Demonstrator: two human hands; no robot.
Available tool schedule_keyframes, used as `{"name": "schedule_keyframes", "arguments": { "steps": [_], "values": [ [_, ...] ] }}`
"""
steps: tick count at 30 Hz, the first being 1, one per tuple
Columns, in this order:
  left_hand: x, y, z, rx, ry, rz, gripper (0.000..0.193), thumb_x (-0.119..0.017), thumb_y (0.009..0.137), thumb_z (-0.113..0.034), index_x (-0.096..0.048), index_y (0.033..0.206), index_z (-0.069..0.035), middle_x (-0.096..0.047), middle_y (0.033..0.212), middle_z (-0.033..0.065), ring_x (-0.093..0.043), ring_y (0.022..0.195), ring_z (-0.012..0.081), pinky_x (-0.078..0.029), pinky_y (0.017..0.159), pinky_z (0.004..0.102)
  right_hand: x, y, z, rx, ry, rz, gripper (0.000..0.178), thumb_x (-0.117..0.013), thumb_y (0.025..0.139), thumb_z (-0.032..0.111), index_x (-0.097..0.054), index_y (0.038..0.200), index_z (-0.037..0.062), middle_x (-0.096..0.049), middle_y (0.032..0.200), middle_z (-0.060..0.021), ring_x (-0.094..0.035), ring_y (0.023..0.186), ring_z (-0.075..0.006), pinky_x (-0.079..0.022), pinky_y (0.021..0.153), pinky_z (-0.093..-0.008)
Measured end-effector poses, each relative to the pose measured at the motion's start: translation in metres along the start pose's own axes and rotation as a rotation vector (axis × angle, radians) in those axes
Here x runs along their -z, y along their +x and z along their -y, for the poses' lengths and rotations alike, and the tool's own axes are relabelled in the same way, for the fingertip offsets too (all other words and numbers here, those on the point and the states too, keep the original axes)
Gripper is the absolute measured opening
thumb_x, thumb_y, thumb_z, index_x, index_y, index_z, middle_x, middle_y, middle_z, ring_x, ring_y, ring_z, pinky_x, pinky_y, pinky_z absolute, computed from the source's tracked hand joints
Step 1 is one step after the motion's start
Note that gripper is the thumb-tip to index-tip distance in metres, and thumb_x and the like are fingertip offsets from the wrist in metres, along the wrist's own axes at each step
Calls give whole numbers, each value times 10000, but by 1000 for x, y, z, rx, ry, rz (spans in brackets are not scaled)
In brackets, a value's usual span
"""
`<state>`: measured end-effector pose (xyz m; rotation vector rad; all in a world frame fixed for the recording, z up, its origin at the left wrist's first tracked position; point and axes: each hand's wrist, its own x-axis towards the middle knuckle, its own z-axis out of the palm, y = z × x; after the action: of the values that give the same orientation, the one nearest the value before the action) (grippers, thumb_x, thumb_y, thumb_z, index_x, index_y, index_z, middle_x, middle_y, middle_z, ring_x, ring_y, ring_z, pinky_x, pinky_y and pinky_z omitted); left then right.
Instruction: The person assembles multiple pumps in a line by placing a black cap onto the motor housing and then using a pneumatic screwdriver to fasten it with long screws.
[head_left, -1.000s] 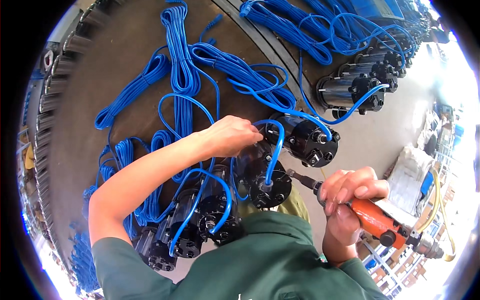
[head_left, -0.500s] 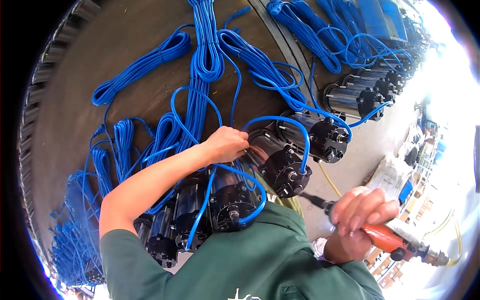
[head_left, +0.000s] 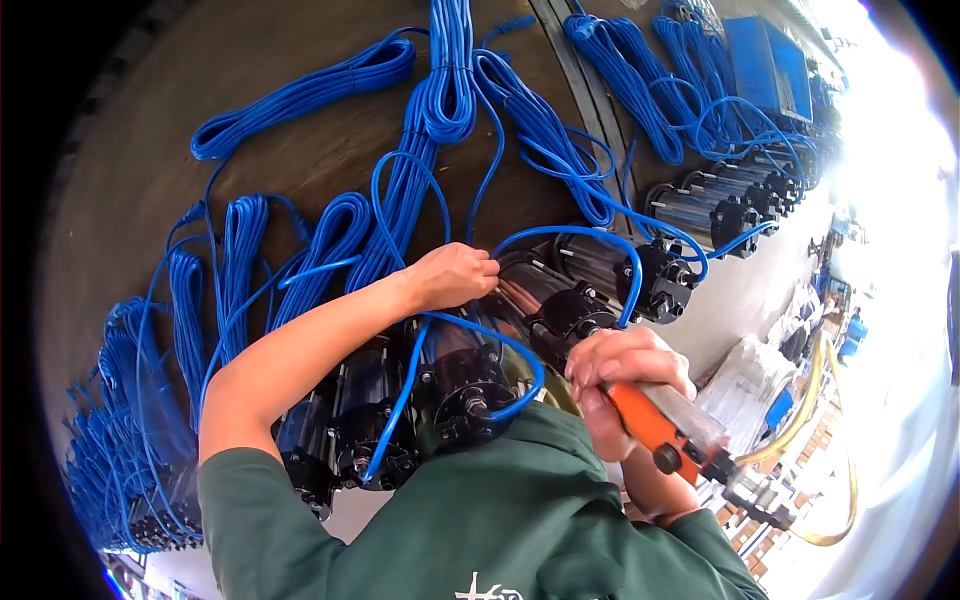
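Observation:
My right hand (head_left: 625, 375) grips an orange-bodied air screwdriver (head_left: 650, 425). Its bit end meets or comes close to the black end cap (head_left: 572, 312) of a clear cylinder unit (head_left: 530, 285); the right hand hides the exact contact. My left hand (head_left: 455, 275) is closed at the far end of that same cylinder, fingers curled, and what they hold is hidden. From the black cap a blue cable (head_left: 570, 232) arches back over the cylinder. Just left of it lies another such cylinder unit (head_left: 462, 390), with its own blue cable looping out of the cap.
Bundled blue cables (head_left: 300, 95) lie across the brown tabletop (head_left: 290, 45). More capped cylinders (head_left: 720, 205) line the table's near edge on both sides. A blue bin (head_left: 768, 65) stands at the far right. The tool's yellow hose (head_left: 810, 400) hangs at right.
My right hand has brought the screwdriver leftward and up to the black cap, from a spot apart to its lower right. My left hand stays at the cylinder. The view has shifted slightly.

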<state>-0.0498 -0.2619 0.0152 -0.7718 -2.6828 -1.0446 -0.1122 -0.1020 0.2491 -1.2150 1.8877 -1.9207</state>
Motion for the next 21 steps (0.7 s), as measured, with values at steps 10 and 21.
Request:
{"name": "schedule_keyframes", "arguments": {
  "steps": [10, 21],
  "values": [
    [2, 2, -3, -13, 53, 6, 33, -626, 756, -94, -646, 761, -69, -622, 791, 37, -652, 783, 221, -555, 653, 339, 13, 0, -2, -67, -60, 281, 279, -594, 764, -81, -562, 1038, -38, -597, 833, -146, -610, 592, -170, -574, 593, -347],
    [8, -5, -13, -15, -11, -52, 79, -668, 744, -135, -634, 730, -65, -613, 763, 42, -613, 751, 238, -534, 654, 353, 20, 8, -8, 86, 55, 441, 313, -595, 743, -87, -557, 1051, -43, -607, 828, -157, -628, 637, -186, -590, 597, -330]
  ]
}}
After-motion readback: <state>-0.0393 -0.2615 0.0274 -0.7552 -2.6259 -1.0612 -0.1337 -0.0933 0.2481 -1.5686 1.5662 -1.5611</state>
